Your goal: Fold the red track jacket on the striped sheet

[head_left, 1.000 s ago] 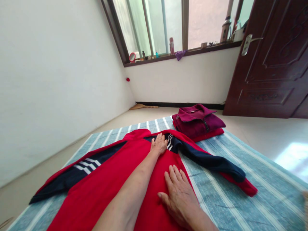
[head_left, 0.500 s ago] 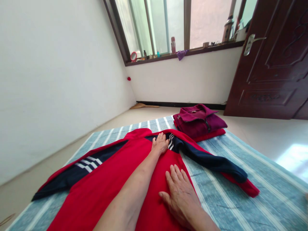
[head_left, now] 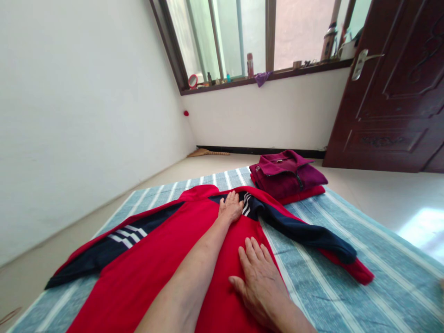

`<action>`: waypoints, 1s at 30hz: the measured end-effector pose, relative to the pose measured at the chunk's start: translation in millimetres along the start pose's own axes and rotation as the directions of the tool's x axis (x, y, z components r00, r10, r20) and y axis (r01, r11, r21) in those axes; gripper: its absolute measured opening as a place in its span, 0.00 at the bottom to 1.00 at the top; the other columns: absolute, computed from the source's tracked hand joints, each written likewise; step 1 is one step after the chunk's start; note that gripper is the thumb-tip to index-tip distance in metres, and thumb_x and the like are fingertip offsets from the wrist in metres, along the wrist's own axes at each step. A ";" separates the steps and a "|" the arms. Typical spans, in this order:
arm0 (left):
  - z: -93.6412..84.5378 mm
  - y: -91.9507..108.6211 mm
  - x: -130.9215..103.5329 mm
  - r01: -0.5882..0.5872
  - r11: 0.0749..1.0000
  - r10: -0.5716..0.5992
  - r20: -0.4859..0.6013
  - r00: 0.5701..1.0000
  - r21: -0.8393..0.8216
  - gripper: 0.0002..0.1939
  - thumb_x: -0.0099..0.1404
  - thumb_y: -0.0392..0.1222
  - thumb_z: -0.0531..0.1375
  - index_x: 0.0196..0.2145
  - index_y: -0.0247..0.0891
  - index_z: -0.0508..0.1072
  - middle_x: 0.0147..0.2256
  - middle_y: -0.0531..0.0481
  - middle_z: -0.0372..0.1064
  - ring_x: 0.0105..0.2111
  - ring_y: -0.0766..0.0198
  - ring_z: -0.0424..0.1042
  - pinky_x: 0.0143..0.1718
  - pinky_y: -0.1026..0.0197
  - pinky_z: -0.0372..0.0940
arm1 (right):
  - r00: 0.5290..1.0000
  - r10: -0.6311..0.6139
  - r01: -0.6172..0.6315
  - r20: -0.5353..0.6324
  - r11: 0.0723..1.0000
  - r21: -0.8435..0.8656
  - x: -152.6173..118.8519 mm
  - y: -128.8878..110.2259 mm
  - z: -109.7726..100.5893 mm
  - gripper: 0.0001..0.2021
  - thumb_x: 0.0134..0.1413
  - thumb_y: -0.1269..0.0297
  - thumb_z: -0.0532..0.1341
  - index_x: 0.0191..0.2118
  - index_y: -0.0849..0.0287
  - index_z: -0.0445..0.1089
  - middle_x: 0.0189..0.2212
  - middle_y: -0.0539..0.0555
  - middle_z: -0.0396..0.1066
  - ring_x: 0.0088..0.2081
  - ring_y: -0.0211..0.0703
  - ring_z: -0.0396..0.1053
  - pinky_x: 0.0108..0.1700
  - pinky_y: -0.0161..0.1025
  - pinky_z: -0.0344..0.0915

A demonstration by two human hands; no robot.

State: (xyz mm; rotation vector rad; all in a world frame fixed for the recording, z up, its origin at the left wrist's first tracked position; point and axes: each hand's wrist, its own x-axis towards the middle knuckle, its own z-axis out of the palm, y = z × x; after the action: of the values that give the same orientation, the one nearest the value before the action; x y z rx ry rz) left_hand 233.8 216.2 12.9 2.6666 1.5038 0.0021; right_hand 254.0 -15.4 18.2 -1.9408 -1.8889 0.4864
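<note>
A red jacket (head_left: 149,259) with navy, white-striped sleeves lies spread on a blue-and-white striped cloth (head_left: 347,240). My left hand (head_left: 231,206) rests flat on its navy shoulder near the collar, beside the white stripes. Lower down, my right hand (head_left: 258,277) lies on the red body near the right edge, fingers spread and thumb out. One sleeve stretches to the left edge of the cloth; the other reaches out to the right. The bottom of the jacket runs out of view.
Folded maroon clothing (head_left: 287,173) sits on folded red clothing (head_left: 308,193) at the far edge. Beyond are a windowsill (head_left: 236,83) with small items, a dark red door (head_left: 391,115), and a straw broom (head_left: 208,152) on the floor.
</note>
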 end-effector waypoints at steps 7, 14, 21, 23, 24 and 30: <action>0.0 -0.7 0.4 0.001 1.000 -0.001 0.008 1.000 -0.008 0.28 0.68 0.51 0.38 0.62 0.40 0.51 0.66 0.47 0.38 0.65 0.60 0.37 0.62 0.46 0.38 | 1.000 0.006 -0.006 0.001 1.000 -0.004 -1.0 -1.7 -1.1 0.32 0.61 0.47 0.47 0.64 0.64 0.52 0.65 0.63 0.42 0.65 0.57 0.36 0.63 0.54 0.39; -0.7 -0.2 -0.9 0.002 1.000 -0.002 0.012 1.000 -0.005 0.28 0.69 0.51 0.38 0.63 0.38 0.51 0.66 0.47 0.37 0.65 0.60 0.37 0.62 0.45 0.38 | 1.000 0.004 -0.004 0.000 1.000 -0.008 -1.0 -2.2 -2.4 0.32 0.61 0.47 0.46 0.64 0.64 0.51 0.65 0.64 0.42 0.65 0.57 0.36 0.63 0.54 0.39; 0.4 -0.5 -0.5 0.003 1.000 -0.003 0.009 1.000 0.002 0.29 0.69 0.51 0.37 0.63 0.38 0.50 0.66 0.47 0.37 0.66 0.59 0.36 0.63 0.46 0.38 | 1.000 -0.005 0.005 0.013 1.000 -0.017 0.0 0.3 1.6 0.33 0.61 0.46 0.47 0.63 0.64 0.52 0.64 0.65 0.43 0.65 0.57 0.36 0.64 0.54 0.39; 0.8 -0.6 -0.3 0.005 1.000 -0.005 0.006 1.000 0.004 0.29 0.69 0.51 0.37 0.63 0.38 0.50 0.66 0.47 0.38 0.66 0.59 0.36 0.62 0.46 0.38 | 1.000 -0.006 0.007 0.013 1.000 -0.021 0.4 0.6 2.1 0.33 0.60 0.46 0.47 0.63 0.64 0.53 0.64 0.65 0.43 0.65 0.57 0.37 0.63 0.54 0.39; 1.1 -0.6 -0.1 0.006 1.000 -0.006 0.004 1.000 0.005 0.29 0.69 0.51 0.37 0.63 0.38 0.50 0.66 0.47 0.38 0.66 0.59 0.36 0.62 0.46 0.38 | 1.000 -0.008 0.008 0.009 1.000 -0.023 0.6 0.6 2.1 0.33 0.60 0.46 0.47 0.63 0.64 0.53 0.64 0.65 0.43 0.65 0.57 0.37 0.63 0.54 0.39; 2.7 -1.5 1.0 0.007 1.000 -0.007 -0.003 1.000 0.007 0.28 0.69 0.52 0.38 0.63 0.39 0.51 0.66 0.47 0.38 0.65 0.60 0.37 0.62 0.46 0.39 | 1.000 -0.015 0.015 -0.014 0.999 -0.032 -0.9 -1.1 1.1 0.33 0.61 0.46 0.46 0.63 0.65 0.53 0.64 0.65 0.44 0.65 0.57 0.37 0.64 0.54 0.39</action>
State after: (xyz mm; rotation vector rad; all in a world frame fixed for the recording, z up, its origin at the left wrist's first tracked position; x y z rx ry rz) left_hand 233.2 217.7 10.0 2.6682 1.5162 0.0001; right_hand 252.5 -16.3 17.8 -1.9433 -1.9120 0.4391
